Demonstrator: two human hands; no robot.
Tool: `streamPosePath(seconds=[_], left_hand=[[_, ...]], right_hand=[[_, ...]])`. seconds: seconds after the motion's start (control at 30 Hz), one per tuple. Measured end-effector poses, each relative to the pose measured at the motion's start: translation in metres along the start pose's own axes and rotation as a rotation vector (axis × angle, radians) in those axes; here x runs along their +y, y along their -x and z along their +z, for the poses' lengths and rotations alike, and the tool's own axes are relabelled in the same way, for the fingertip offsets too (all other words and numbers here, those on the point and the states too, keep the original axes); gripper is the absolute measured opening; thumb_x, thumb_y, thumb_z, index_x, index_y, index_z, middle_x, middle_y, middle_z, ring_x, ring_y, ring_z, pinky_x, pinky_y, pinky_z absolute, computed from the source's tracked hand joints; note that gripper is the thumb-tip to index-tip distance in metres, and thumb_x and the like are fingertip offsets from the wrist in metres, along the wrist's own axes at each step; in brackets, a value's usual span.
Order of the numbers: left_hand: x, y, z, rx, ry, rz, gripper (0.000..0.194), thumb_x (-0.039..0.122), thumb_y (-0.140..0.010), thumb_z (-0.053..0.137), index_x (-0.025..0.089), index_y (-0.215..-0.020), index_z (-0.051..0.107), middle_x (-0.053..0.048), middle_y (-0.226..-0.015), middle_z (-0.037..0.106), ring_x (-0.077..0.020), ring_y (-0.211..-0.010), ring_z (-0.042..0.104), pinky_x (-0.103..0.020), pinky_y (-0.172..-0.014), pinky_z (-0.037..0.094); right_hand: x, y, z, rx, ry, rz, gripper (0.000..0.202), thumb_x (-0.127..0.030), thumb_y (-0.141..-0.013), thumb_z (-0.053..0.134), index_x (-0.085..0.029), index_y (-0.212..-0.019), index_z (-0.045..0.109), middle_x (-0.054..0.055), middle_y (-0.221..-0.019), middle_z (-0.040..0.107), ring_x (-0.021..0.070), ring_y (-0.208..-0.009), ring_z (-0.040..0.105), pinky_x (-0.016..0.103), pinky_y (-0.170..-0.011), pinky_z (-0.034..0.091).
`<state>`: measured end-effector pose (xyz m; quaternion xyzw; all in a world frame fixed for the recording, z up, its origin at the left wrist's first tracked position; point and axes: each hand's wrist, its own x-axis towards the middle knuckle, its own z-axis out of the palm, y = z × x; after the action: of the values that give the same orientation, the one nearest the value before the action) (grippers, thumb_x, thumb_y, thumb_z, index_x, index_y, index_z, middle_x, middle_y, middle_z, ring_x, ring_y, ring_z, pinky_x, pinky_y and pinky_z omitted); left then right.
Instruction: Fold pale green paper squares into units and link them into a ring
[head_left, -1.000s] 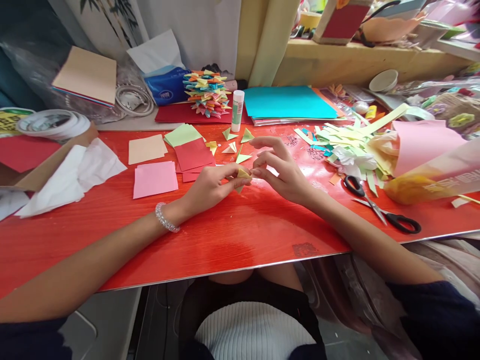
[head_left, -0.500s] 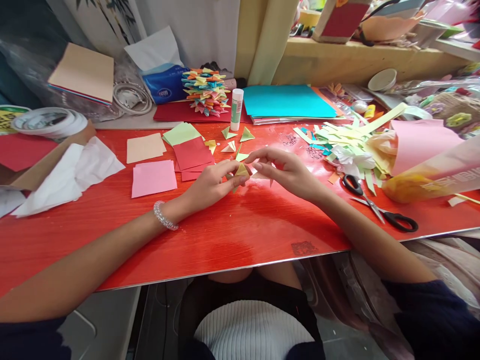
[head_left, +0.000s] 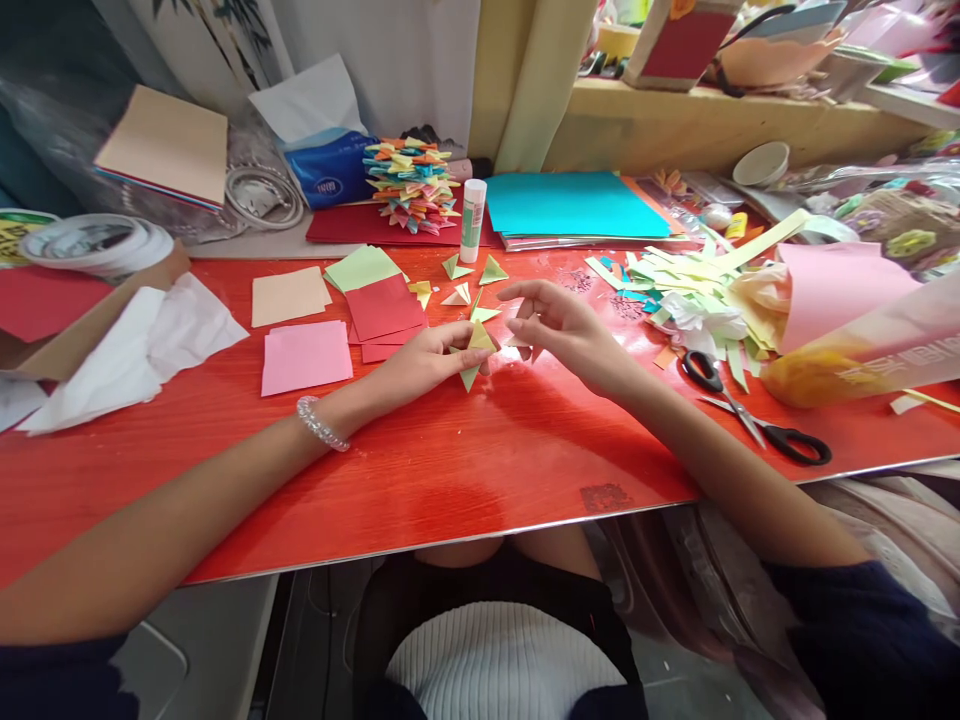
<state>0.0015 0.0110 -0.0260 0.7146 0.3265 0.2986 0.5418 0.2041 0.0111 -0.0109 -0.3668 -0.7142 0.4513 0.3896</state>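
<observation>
Tabletop (head_left: pixel 450 480): red, glossy.
Teal sheets (head_left: pixel 577 205): stacked near far edge.
Left hand (head_left: pixel 426 364): clamped on folded paper (head_left: pixel 481 338).
Right hand (head_left: pixel 559 325): apart from left, fingers curled; can't tell if gripping.
Glue stick (head_left: pixel 472 222): upright, toward far edge.
Folded paper: yellow-green, between far and near edges.

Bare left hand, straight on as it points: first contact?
Likely the bare right hand, curled just beyond the yellow folded-paper piece that the left hand holds. Depth between them is unclear.
</observation>
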Motion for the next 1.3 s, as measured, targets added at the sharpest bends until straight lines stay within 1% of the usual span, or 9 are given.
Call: streamPosePath(seconds=[0.1, 0.23, 0.33, 0.47, 0.73, 0.93, 1.1, 1.2, 1.3], left_hand=[[-0.001, -0.001, -0.001, -0.01, 0.028, -0.017, 0.022, 0.036, -0.086, 0.06, 0.015, -0.08, 0.06, -0.002, -0.081, 0.065, -0.009, -0.067, 0.058, -0.024, -0.069, 0.046], [-0.004, -0.001, -0.002, -0.05, 0.046, 0.003, 0.022, 0.037, -0.086, 0.061, 0.015, -0.08, 0.063, -0.002, -0.083, 0.068, -0.0093, -0.07, 0.06, -0.026, -0.074, 0.047], [-0.003, 0.0, -0.002, -0.061, 0.066, 0.003, 0.023, 0.036, -0.086, 0.061, 0.015, -0.078, 0.063, -0.002, -0.082, 0.068, -0.0098, -0.073, 0.061, -0.026, -0.075, 0.047], [-0.001, 0.001, -0.002, -0.062, 0.077, -0.013, 0.023, 0.037, -0.085, 0.062, 0.015, -0.079, 0.063, -0.003, -0.083, 0.069, -0.0098, -0.07, 0.06, -0.027, -0.075, 0.048], [-0.002, 0.001, -0.003, -0.071, 0.023, -0.033, 0.028, 0.043, -0.084, 0.062, 0.015, -0.081, 0.065, -0.004, -0.086, 0.07, -0.0116, -0.074, 0.06, -0.028, -0.074, 0.047], [0.0, 0.003, -0.002, -0.051, 0.024, -0.064, 0.027, 0.042, -0.083, 0.063, 0.015, -0.082, 0.066, -0.004, -0.085, 0.069, -0.0121, -0.076, 0.059, -0.027, -0.074, 0.045], [0.001, 0.003, 0.0, -0.011, 0.057, -0.092, 0.029, 0.043, -0.081, 0.066, 0.014, -0.079, 0.065, -0.003, -0.08, 0.068, -0.0119, -0.074, 0.058, -0.027, -0.074, 0.044], [0.0, 0.003, 0.001, -0.004, 0.058, -0.107, 0.031, 0.045, -0.08, 0.066, 0.014, -0.08, 0.065, -0.003, -0.081, 0.068, -0.0134, -0.075, 0.059, -0.028, -0.073, 0.044], [0.0, 0.002, 0.0, 0.007, 0.028, -0.121, 0.033, 0.047, -0.079, 0.066, 0.014, -0.081, 0.066, -0.004, -0.082, 0.068, -0.0141, -0.075, 0.059, -0.029, -0.072, 0.044]], right_hand=[[0.0, 0.001, 0.001, -0.001, 0.141, -0.061, 0.02, -0.028, -0.09, 0.056, -0.019, -0.108, 0.055, -0.002, -0.079, 0.052, 0.0085, -0.062, 0.052, 0.025, -0.06, 0.046], [0.001, 0.002, 0.005, 0.032, 0.319, -0.18, 0.014, -0.02, -0.091, 0.052, -0.019, -0.103, 0.057, -0.001, -0.081, 0.055, 0.0088, -0.065, 0.051, 0.025, -0.062, 0.044], [0.003, 0.003, 0.009, 0.015, 0.334, -0.245, 0.014, -0.015, -0.09, 0.052, -0.019, -0.102, 0.057, -0.001, -0.081, 0.057, 0.0084, -0.065, 0.051, 0.025, -0.063, 0.044], [0.003, 0.004, 0.011, 0.053, 0.34, -0.274, 0.017, -0.011, -0.089, 0.049, -0.018, -0.102, 0.056, 0.0, -0.085, 0.058, 0.0084, -0.068, 0.052, 0.025, -0.066, 0.044], [0.004, 0.004, 0.01, 0.03, 0.378, -0.296, 0.014, -0.013, -0.089, 0.051, -0.019, -0.101, 0.056, 0.001, -0.087, 0.06, 0.0085, -0.067, 0.053, 0.024, -0.063, 0.043], [0.006, 0.003, 0.012, 0.063, 0.407, -0.353, 0.013, -0.011, -0.089, 0.053, -0.018, -0.099, 0.056, 0.0, -0.083, 0.058, 0.0082, -0.067, 0.054, 0.023, -0.063, 0.043], [0.004, 0.005, 0.013, 0.017, 0.267, -0.237, 0.016, -0.014, -0.09, 0.053, -0.019, -0.105, 0.056, -0.002, -0.077, 0.053, 0.0087, -0.065, 0.052, 0.024, -0.063, 0.045], [0.002, 0.007, 0.011, -0.046, 0.145, -0.165, 0.022, -0.019, -0.092, 0.051, -0.022, -0.114, 0.052, -0.001, -0.083, 0.051, 0.0088, -0.065, 0.051, 0.025, -0.064, 0.045], [0.003, 0.007, 0.009, -0.098, 0.088, -0.135, 0.03, -0.018, -0.091, 0.052, -0.024, -0.12, 0.047, -0.001, -0.089, 0.049, 0.0087, -0.067, 0.048, 0.026, -0.069, 0.045]])
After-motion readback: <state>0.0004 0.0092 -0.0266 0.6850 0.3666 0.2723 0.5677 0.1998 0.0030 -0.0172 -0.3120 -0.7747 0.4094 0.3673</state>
